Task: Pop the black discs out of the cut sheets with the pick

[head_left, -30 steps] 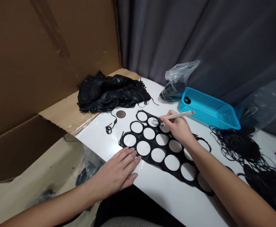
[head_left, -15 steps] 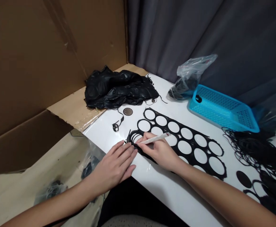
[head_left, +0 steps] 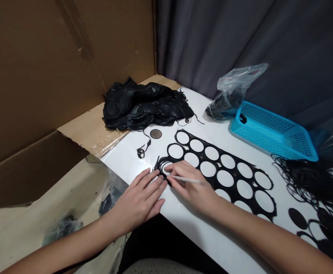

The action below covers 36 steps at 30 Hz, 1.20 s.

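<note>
A black rubbery sheet (head_left: 220, 165) with rows of round holes lies flat on the white table. At its near left corner sit several thin black rings (head_left: 160, 163), one inside another. My left hand (head_left: 143, 196) lies flat, fingers stretched out, its fingertips pressing on the corner's edge beside the rings. Pinched between the thumb and fingers of my right hand (head_left: 192, 190) is a thin white stick-like tool (head_left: 188, 179); its tip points at the rings, and its working end is hidden by my fingers.
Behind the sheet lies a pile of folded black sheets (head_left: 146, 104). A blue basket (head_left: 275, 131) and a clear plastic bag (head_left: 229, 93) stand at the back right. Tangled black rings (head_left: 315, 180) and a black disc (head_left: 297, 218) lie right. A grey disc (head_left: 156, 133) rests near the pile.
My right hand has turned slightly, and the white tool now lies flatter, its rear end lower. My left hand has stayed in place. The whole view has shifted a little.
</note>
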Available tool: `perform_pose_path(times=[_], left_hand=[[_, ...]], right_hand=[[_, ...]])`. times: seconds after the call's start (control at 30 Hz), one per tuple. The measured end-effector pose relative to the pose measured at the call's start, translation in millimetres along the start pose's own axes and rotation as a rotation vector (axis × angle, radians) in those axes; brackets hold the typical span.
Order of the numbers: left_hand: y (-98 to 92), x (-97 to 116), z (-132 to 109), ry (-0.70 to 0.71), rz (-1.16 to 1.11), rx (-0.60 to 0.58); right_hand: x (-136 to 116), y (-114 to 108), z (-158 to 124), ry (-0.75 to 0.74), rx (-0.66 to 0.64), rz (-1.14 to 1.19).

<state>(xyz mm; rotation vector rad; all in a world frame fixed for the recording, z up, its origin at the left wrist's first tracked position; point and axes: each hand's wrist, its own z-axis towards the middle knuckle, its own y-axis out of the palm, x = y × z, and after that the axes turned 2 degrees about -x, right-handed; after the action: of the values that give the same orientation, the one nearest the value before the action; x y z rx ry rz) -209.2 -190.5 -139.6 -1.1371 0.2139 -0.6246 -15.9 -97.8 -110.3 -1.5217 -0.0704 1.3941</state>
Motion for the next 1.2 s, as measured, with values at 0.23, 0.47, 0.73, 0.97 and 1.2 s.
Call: perform_pose_path(times=[0.23, 0.47, 0.73, 0.97, 1.2], left_hand=[[-2.8, 0.6, 1.6, -0.017, 0.009, 0.028], [-10.5, -7.1, 8.7, 0.059, 0.047, 0.060], [-4.8, -40.0, 24.3, 0.148, 0.127, 0.129], [-2.0, -25.3, 95.7, 0.386, 0.069, 0.195], [26.2, 20.2, 152.5, 0.429, -0.100, -0.060]], right_hand=[[15.9, -3.3, 15.8, -0.057, 0.058, -0.223], [68.2, -98.5, 29.0, 0.409, 0.553, 0.263], [94.5, -216.7, -107.9, 0.625, 0.807, 0.372], [151.0, -262.3, -170.9, 0.959, 0.916, -0.010], [131.9, -268.4, -195.9, 0.943, 0.904, -0.392]])
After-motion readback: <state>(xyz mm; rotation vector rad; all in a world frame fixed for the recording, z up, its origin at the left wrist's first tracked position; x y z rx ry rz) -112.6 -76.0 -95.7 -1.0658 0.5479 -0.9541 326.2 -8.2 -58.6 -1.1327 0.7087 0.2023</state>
